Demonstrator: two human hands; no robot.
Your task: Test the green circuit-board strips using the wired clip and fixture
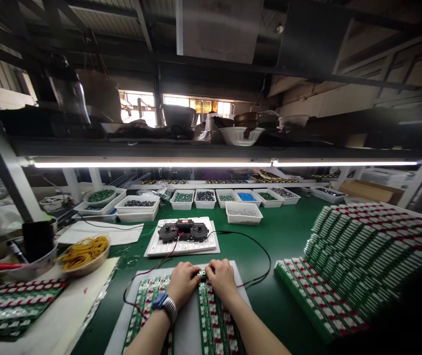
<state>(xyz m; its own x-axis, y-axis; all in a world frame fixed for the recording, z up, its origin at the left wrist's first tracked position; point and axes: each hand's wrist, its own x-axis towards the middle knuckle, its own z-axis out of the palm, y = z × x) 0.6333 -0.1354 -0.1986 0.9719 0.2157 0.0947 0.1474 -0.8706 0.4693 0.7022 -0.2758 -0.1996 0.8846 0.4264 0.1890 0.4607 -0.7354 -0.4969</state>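
Well, the left hand (183, 284) and the right hand (222, 281) sit side by side near the counter's (285, 222) near edge, both curled and half closed, their fingertips almost meeting over a small dark connector (201, 273). The fingers hide the contact, so it is impossible to tell whether either hand actually has hold of it. Under the palms, a pale grey mat (186, 325) carries two rows of green circuit-board strips (214, 315). Thin wires (258, 251) loop from the hands up to a black test fixture (183, 231) on a white tray (181, 250), just beyond the mat. A blue-and-steel wristband (164, 304) circles the left wrist. Big stacks of matching boards (355, 261) fill the counter's right side, with more (14, 305) at the left edge beside a bowl of yellow rubber bands (84, 251). White bins of small parts (242, 213) line the far edge.
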